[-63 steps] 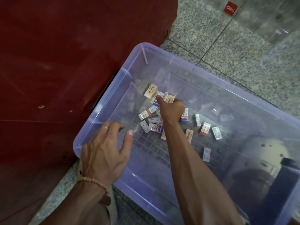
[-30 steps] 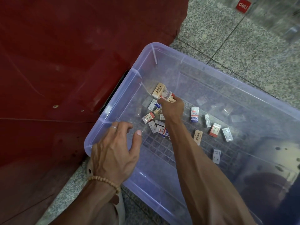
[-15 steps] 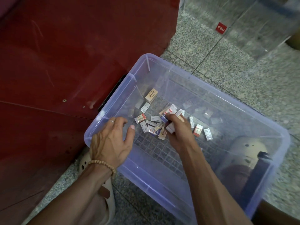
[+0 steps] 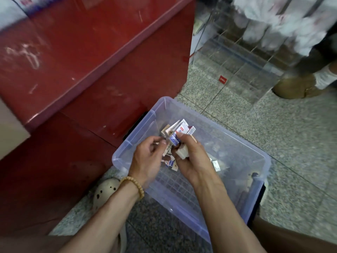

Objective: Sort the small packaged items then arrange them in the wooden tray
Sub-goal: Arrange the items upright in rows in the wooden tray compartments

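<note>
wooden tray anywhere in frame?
No: only the clear plastic bin, the red counter and the granite floor show; both hands hold small packets over the bin.

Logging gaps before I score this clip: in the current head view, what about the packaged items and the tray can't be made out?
- Wooden tray: nowhere in the head view.
- Packets gripped between left hand and right hand: count and print unreadable, fingers overlap them and motion blurs them.
- Loose packets in the plastic bin: mostly hidden behind both hands.
- Red cabinet: top cut off by the frame edge.
</note>
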Demonstrator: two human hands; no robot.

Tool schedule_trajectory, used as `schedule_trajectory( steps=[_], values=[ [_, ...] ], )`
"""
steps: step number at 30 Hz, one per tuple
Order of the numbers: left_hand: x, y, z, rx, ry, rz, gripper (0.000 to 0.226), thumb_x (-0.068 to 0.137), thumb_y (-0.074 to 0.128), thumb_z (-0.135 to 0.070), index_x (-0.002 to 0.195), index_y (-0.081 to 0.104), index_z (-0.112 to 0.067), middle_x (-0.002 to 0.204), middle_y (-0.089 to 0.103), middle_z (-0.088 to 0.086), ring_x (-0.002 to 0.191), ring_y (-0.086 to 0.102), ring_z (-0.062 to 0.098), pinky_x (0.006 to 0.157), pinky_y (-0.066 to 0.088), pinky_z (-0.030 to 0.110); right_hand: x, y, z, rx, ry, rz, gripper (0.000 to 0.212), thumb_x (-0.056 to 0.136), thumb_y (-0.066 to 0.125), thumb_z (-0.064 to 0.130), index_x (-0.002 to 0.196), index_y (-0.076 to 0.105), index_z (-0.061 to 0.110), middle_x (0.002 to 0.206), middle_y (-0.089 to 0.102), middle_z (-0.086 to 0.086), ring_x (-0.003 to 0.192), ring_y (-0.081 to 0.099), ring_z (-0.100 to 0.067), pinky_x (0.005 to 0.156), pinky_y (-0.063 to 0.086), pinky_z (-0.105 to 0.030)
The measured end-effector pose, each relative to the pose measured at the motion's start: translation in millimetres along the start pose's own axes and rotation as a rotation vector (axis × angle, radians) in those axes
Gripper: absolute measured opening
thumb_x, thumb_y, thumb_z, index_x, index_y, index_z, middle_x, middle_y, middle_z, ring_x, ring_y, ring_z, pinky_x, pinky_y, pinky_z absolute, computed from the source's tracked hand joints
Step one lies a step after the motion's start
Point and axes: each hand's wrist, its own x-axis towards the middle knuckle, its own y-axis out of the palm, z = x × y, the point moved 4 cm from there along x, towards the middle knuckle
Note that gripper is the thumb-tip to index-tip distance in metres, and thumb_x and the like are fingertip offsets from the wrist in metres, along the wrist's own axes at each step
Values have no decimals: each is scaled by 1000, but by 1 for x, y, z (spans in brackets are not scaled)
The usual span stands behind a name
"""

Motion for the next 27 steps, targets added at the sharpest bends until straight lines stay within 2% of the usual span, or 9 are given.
schedule_trajectory(
  steps=[3,4,6,7,9,12,19,24,27],
  values=[
    [-22,-12,-22,-291,-55,0,9,91,65,-14,98,65,-10,80,72,8,61,68,14,53,53,22,-21,23,7,-12,-10,58,33,71,75,5,101,63,2,83,65,-13,70,63,-21,66,52,-32],
    [-29,-18,-28,-345,-50,-7,11,89,67,-11,99,66,-7,80,71,9,61,66,14,54,53,21,-29,30,10,-18,-18,82,30,72,75,6,100,64,1,83,66,-13,71,63,-21,67,51,-33],
    [-42,-30,-41,-387,-11,-27,12,88,67,-5,100,66,-4,81,70,12,64,65,14,56,53,21,-46,44,18,-18,-50,88,13,79,71,3,90,65,4,76,65,-9,62,61,-15,58,50,-25],
    [-49,-36,-48,-394,15,-43,13,87,67,-3,100,66,-3,80,69,12,63,64,15,56,53,21,-55,51,22,-15,-71,88,7,84,65,0,85,63,6,70,63,-6,56,58,-11,52,47,-21],
    [-64,-50,-61,-384,66,-90,14,86,68,0,99,66,-4,77,69,9,60,64,14,53,51,20,-74,67,31,-23,-113,98,15,86,61,-3,79,61,9,63,58,-2,50,51,-8,47,41,-18],
    [-88,-76,-77,-345,149,-173,19,83,70,3,94,66,-13,81,70,7,59,64,10,49,47,18,-100,91,39,-52,-149,153,12,74,68,2,79,60,9,66,54,-3,53,46,-9,47,39,-18],
    [-136,-152,-100,-322,244,-333,24,80,75,-4,95,65,-19,78,72,-1,64,61,10,55,45,22,-149,147,35,-153,-142,231,18,67,70,7,80,57,6,68,56,-6,50,47,-8,42,37,-16],
    [-164,-217,-114,-260,304,-472,26,77,78,-2,94,65,-17,80,70,3,64,64,1,55,46,16,-165,189,23,-228,-130,241,8,85,64,0,85,58,5,70,55,-6,48,45,-8,41,36,-17],
    [-173,-256,-114,-223,325,-536,24,78,77,-2,92,65,-17,83,71,6,62,62,3,55,46,18,-170,211,15,-286,-128,265,7,87,64,0,87,58,5,69,56,-6,46,45,-8,39,34,-17]
  ],
)
